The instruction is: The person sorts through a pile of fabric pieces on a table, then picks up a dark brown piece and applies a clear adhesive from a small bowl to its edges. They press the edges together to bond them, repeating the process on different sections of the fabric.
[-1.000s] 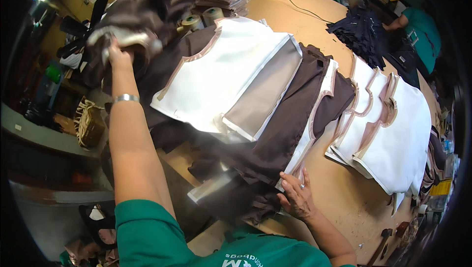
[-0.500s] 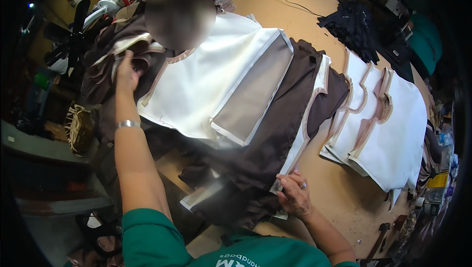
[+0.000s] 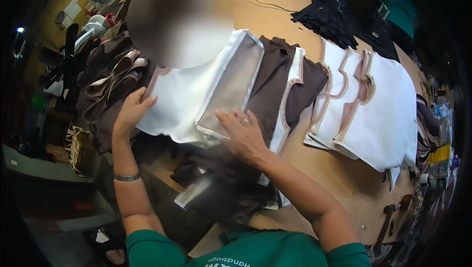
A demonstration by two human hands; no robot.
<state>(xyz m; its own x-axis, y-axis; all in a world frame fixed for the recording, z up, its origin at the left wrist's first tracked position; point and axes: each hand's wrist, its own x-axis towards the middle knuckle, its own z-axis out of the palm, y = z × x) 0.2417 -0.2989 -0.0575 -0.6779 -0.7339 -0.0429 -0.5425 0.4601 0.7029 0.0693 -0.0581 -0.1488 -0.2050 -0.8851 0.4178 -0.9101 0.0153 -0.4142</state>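
In the head view, the white panel (image 3: 179,109) lies over brown cloth (image 3: 268,68) on the worktop (image 3: 349,183); its far part is blurred. The left hand (image 3: 132,112) is at the panel's left edge, the thumb upon it; I cannot tell if these fingers pinch the edge. The right hand (image 3: 242,134) rests with spread fingers, grasping nothing, on the beige flap (image 3: 232,90) along the panel's right side.

If the left hand pulled while the right one pressed only lightly, the panel could slide askew, I think, because its surface looks smooth. The flap could also crease under the palm if the pressure is uneven. To the left of the panel, the brown pile (image 3: 101,95) is loosely folded and might topple if the left arm brushes it. On the panel's near side, the dark pieces (image 3: 219,200) lie untidily; a forearm could catch them and drag them off.
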